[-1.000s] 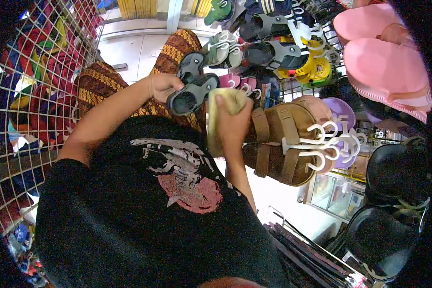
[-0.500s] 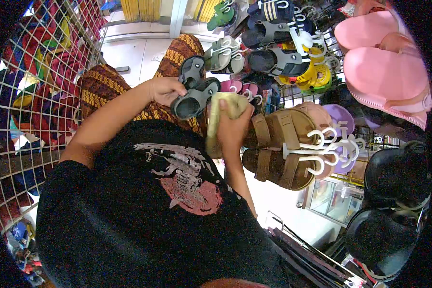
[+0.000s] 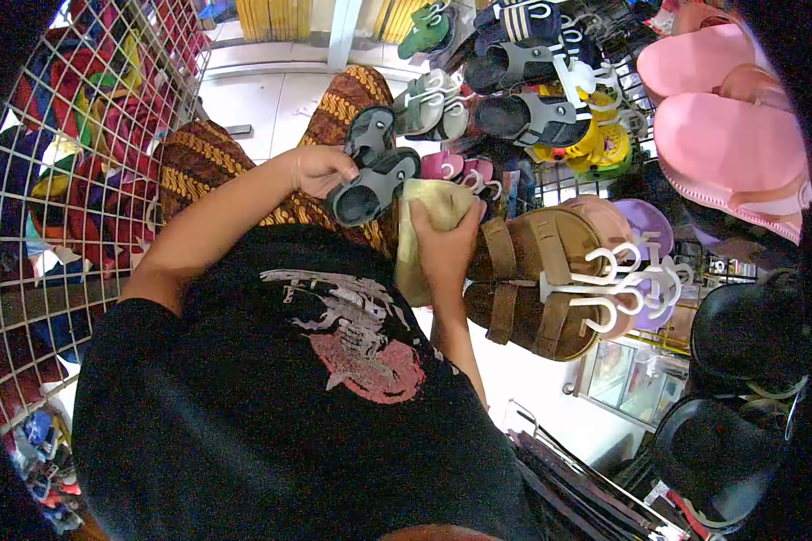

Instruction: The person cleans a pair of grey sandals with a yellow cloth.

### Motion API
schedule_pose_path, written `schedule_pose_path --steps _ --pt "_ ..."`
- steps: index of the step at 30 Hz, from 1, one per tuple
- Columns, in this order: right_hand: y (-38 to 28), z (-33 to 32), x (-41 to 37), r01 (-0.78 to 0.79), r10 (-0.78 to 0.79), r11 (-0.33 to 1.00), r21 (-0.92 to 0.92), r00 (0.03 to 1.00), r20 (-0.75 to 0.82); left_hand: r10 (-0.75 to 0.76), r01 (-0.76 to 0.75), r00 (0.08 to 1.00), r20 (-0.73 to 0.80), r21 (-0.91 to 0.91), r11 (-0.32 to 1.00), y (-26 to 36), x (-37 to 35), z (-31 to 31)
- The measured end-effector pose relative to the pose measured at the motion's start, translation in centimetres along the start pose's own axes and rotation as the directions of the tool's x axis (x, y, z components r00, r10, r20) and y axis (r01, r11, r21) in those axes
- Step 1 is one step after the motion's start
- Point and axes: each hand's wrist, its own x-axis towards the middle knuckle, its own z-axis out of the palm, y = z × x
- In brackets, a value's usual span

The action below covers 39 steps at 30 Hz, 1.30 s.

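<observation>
Head view: left hand grips a pair of dark grey sandals, fingers closed round the heel end, thumb on top. The pair is held up over the lap, above the brown patterned trousers, soles facing the camera.

Right hand has its fingers closed on a yellow cloth. The cloth's top edge touches the toe end of the lower grey sandal, and the rest hangs down under the palm.

Just right of the right hand, touching or nearly so, a pair of brown strapped sandals hangs on white plastic hangers. More footwear hangs on the display behind:
- grey-green and black sandals above
- yellow ones
- big pink slippers at top right
- black shoes at lower right

A wire grid rack with colourful goods behind it stands on the left. White tiled floor shows beyond the knees.
</observation>
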Motion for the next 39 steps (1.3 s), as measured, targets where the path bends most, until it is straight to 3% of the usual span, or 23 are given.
schedule_pose_path --steps 3,4,7,9,10,13,14,16,18,21,22,25,26,30,33,34,35,37,38,39 --pt "-0.9 -0.3 -0.5 0.135 -0.11 0.978 -0.158 0.981 0.159 0.039 -0.039 0.999 0.01 -0.003 0.999 -0.1 -0.2 0.7" --pt "-0.6 -0.4 -0.1 0.083 -0.051 0.989 -0.12 0.967 0.249 0.04 -0.04 0.999 0.001 0.001 0.999 0.0 -0.2 1.0" --pt "-1.1 0.1 0.2 -0.032 0.034 0.995 0.096 0.999 -0.027 0.025 -0.024 0.999 -0.043 0.033 0.999 0.3 -0.4 1.3" --pt "0.1 0.4 0.6 0.138 -0.129 0.986 -0.096 0.987 0.098 0.023 -0.016 0.997 -0.077 0.092 0.996 0.2 -0.6 0.8" --pt "0.2 0.5 0.8 0.232 -0.203 0.956 -0.18 0.965 0.168 0.031 -0.031 1.0 0.001 0.045 0.999 -0.2 -0.4 -0.1" --pt "-1.8 1.1 0.9 0.198 -0.223 0.959 -0.202 0.969 -0.111 0.081 -0.079 0.994 0.074 -0.023 0.997 -0.8 0.3 -1.3" --pt "-2.5 1.4 0.9 0.207 -0.215 0.976 -0.067 0.961 -0.173 0.09 -0.089 0.994 0.06 -0.017 0.996 -0.8 0.5 -1.5" --pt "-1.5 1.6 1.3 0.201 -0.203 0.973 -0.112 0.979 -0.006 0.072 -0.062 0.993 0.097 -0.096 0.993 -0.5 0.1 -1.3" --pt "-1.9 0.4 1.3 0.183 -0.14 0.97 -0.157 0.957 0.253 0.078 -0.073 0.992 0.095 -0.055 0.996 -0.3 -0.3 -1.4" --pt "-1.2 1.0 1.2 0.058 -0.057 0.998 -0.023 0.998 0.029 0.079 -0.078 0.996 0.041 -0.028 0.997 -0.5 -0.2 -2.1" --pt "-0.5 1.3 1.6 0.114 -0.115 0.992 -0.056 0.993 -0.025 0.085 -0.085 0.996 0.016 -0.024 0.996 -0.4 0.0 -2.4" --pt "-1.0 0.6 1.3 0.119 -0.112 0.992 -0.032 0.98 0.165 0.06 -0.061 0.997 -0.043 -0.026 0.998 -0.4 0.1 -2.7" --pt "-0.7 0.6 1.3 0.168 -0.137 0.978 -0.12 0.963 0.233 0.067 -0.067 0.997 -0.037 -0.025 0.997 -0.4 0.0 -2.8" --pt "-1.4 0.6 0.4 0.101 -0.081 0.991 -0.089 0.976 0.204 0.044 -0.044 0.999 -0.021 0.011 0.999 0.0 0.3 -1.0" --pt "-0.5 0.6 0.8 0.067 -0.06 0.998 -0.021 0.971 0.231 0.013 -0.011 0.999 0.03 -0.079 0.997 -0.2 0.8 -2.6" --pt "-1.3 0.5 1.0 -0.068 0.042 0.994 0.081 0.955 0.293 0.017 -0.019 0.999 -0.027 -0.049 0.999 -0.2 0.6 -2.6" --pt "-0.6 0.6 1.3 -0.069 0.053 0.997 0.042 0.952 0.3 0.021 -0.022 0.997 -0.073 -0.013 1.0 0.1 0.9 -2.6" --pt "1.7 0.8 3.4 -0.04 0.048 0.999 -0.033 0.951 0.304 0.233 -0.218 0.96 -0.157 0.112 0.97 -0.6 1.5 -2.0" --pt "1.8 0.7 4.0 -0.043 0.072 0.995 -0.092 0.936 0.346 0.218 -0.216 0.973 -0.073 0.029 0.976 0.2 0.5 0.6" --pt "0.6 0.9 4.1 -0.12 0.123 0.992 -0.031 0.917 0.379 0.29 -0.279 0.948 -0.131 0.095 0.956 0.3 -0.2 1.9"
